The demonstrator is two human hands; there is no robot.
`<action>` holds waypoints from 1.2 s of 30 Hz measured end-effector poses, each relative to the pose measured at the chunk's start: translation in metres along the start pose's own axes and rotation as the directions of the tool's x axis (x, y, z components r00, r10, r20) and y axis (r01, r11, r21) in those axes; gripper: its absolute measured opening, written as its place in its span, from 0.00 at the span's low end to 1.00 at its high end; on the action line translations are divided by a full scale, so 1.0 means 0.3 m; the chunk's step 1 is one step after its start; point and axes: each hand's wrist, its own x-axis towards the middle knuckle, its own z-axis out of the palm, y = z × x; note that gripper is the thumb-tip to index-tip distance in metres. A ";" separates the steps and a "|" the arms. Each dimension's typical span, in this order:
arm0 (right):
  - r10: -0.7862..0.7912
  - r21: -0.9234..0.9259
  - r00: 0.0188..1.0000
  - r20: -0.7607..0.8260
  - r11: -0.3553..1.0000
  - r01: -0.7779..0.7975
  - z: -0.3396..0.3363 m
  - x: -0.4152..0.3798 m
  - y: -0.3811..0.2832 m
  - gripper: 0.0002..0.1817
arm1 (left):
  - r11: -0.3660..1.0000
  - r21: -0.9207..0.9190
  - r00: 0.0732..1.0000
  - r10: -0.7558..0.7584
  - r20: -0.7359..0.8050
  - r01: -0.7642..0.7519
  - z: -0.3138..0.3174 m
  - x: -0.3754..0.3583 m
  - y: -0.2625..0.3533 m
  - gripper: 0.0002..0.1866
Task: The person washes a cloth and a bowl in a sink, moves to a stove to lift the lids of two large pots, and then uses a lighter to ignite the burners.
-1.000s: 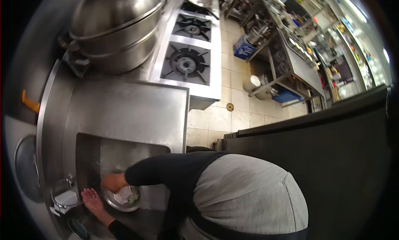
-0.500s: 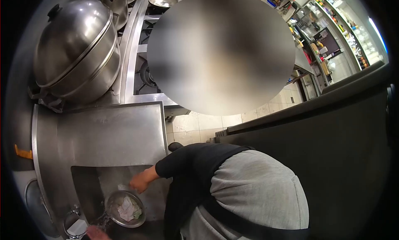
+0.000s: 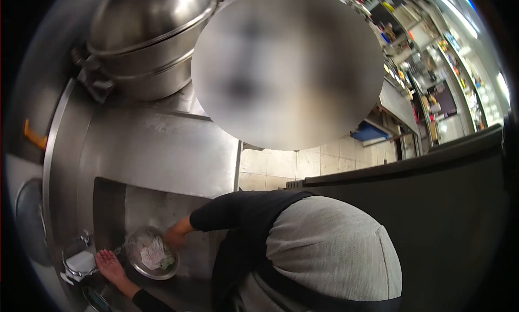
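Observation:
A round metal bowl (image 3: 172, 270) sits in the steel sink basin (image 3: 190, 271). In it lies a crumpled, whitish bundle (image 3: 152, 253) with some green at its lower right. My right hand (image 3: 176, 237) reaches down to the bowl's upper right rim, its fingers smeared by motion, so I cannot tell whether they grip anything. On the other side of the bowl, my left hand (image 3: 110, 264) is held palm up with its fingers stretched out and nothing in it. Just past those fingers are the metal tap (image 3: 84, 239) and a white block-like item (image 3: 81, 262).
A steel drainboard (image 3: 157, 152) adjoins the basin. Beyond it stands a big lidded metal pot (image 3: 146, 58). A dark counter edge (image 3: 400, 163) runs along the right, with a tiled floor (image 3: 311, 165) between. An orange object (image 3: 35, 135) is on the far left.
My left hand has come further into view beside the tap, palm up. My right hand has moved down against the bowl's rim. The whole view has shifted.

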 end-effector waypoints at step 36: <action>0.115 0.911 0.963 -0.242 -0.316 0.267 -0.373 0.464 -0.673 0.20 | 0.642 -0.744 0.942 0.332 0.051 -0.186 0.227 -0.113 -0.044 0.05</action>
